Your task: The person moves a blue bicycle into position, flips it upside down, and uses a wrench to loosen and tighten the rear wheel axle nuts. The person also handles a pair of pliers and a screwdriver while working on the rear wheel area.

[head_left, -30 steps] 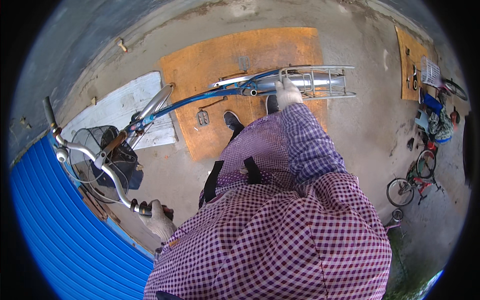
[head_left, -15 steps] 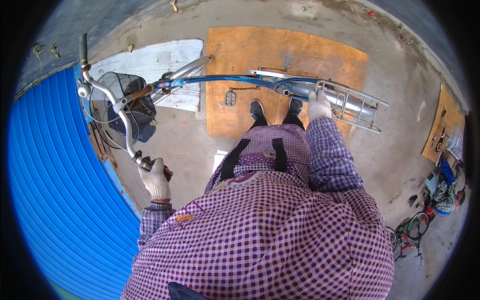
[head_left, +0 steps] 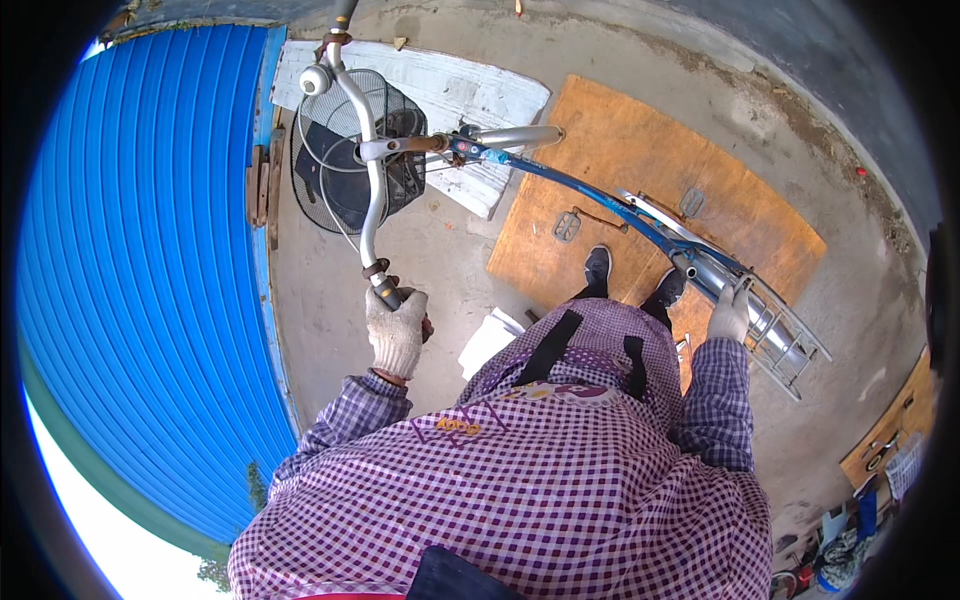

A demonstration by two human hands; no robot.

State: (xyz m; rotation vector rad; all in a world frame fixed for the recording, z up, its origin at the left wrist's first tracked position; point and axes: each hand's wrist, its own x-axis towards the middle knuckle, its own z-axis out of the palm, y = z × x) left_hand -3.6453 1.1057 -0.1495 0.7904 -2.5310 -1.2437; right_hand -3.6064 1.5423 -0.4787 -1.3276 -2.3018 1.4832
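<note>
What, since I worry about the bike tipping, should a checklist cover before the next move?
1. Left hand holding the handlebar: ok.
2. Right hand on the rack: ok.
3. Bike upright: ok, as far as this overhead view shows.
4. Shoes clear of the near pedal: ok.
5. Saddle fitted: not ok; the seat tube is bare.
6. Kickstand down: cannot tell; none shows.

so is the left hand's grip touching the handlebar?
Touching. The head view shows the gloved left hand's grip closed over the near end of the handlebar, with no gap visible.
</note>
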